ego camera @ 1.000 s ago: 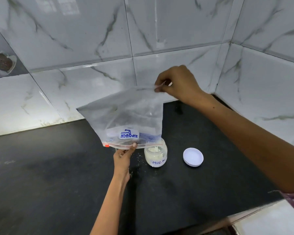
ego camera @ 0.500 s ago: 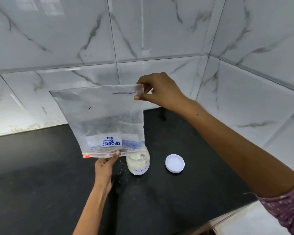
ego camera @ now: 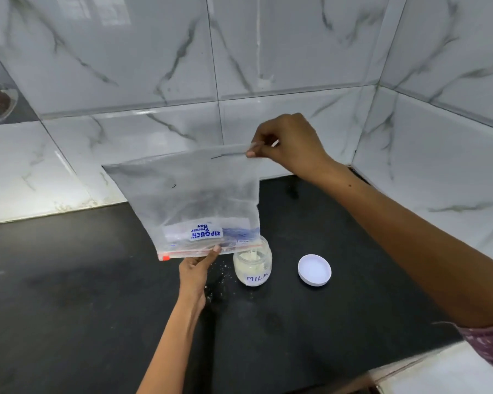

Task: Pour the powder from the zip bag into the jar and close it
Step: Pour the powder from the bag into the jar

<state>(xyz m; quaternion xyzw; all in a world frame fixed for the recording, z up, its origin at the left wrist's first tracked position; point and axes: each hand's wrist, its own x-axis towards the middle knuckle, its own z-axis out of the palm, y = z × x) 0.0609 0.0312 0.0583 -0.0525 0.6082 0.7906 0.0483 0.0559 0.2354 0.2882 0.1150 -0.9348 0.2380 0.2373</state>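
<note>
Zip bag held upside down over the black worktop, zip edge at the bottom, sealed base at the top. Right hand pinches the bag's upper corner between thumb and fingers. Left hand grips the zip edge from below, thumb pressed on the outside of the plastic near the printed label (label reads inverted). The bag's lower right corner sits at the mouth of the jar; a thin trail of pale powder shows there, and the jar is part filled with the same stuff. Jar stands upright on the worktop, marked "MILK". White lid lies flat on the worktop just right of the jar, apart from it. Spilled grains dot the worktop between left hand and jar. Marble-pattern wall tiles behind.
</note>
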